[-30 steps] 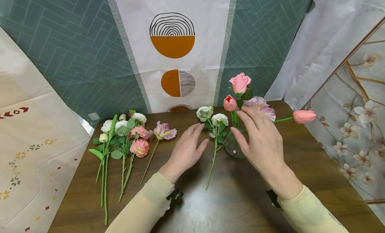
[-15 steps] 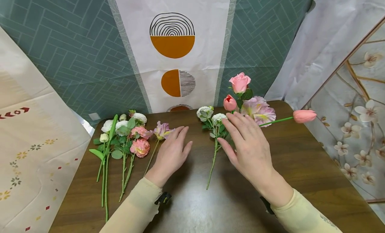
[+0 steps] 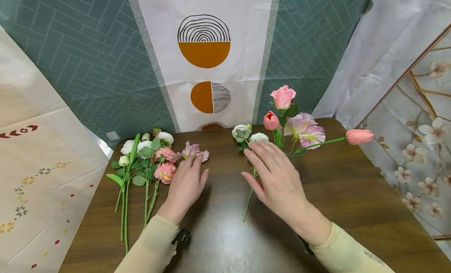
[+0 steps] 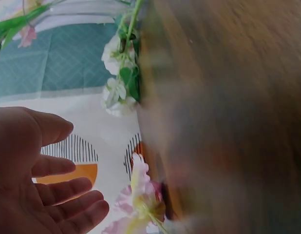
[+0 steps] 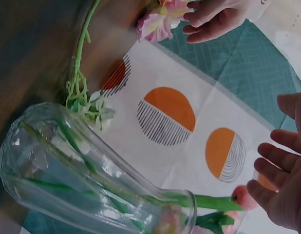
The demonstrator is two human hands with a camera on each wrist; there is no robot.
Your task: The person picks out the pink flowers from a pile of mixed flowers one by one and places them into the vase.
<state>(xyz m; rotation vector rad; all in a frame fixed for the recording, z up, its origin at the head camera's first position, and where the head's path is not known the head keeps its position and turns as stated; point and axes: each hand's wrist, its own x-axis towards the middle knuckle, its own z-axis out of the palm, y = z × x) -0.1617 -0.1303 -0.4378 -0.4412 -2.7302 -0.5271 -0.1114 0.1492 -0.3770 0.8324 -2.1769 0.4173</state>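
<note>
My left hand [image 3: 184, 187], its fingers loosely extended, is just in front of a pale purple iris [image 3: 193, 149] and hides its stem; the left wrist view shows that iris [image 4: 141, 204] apart from the fingertips. My right hand [image 3: 278, 183] hangs over a stem of white flowers [image 3: 241, 132], fingers spread and holding nothing. Beside it stands a clear glass vase [image 5: 92, 165], mostly hidden by the right hand in the head view. The vase carries a pink rose [image 3: 283, 96], an upright pink tulip [image 3: 271, 120], a second purple iris [image 3: 305, 131] and a pink tulip leaning right [image 3: 359, 136].
Left of my left hand lie several stems: white flowers [image 3: 144, 149], pink peony-like blooms [image 3: 165, 172] and long green stems [image 3: 125, 218]. The brown wooden table [image 3: 225, 241] ends at a patterned cloth backdrop [image 3: 218, 2]. Fabric hangs along both sides.
My left hand has moved left from beside the white flowers to the purple iris. My right hand has drawn left and down from the vase, now covering part of the white-flower stem.
</note>
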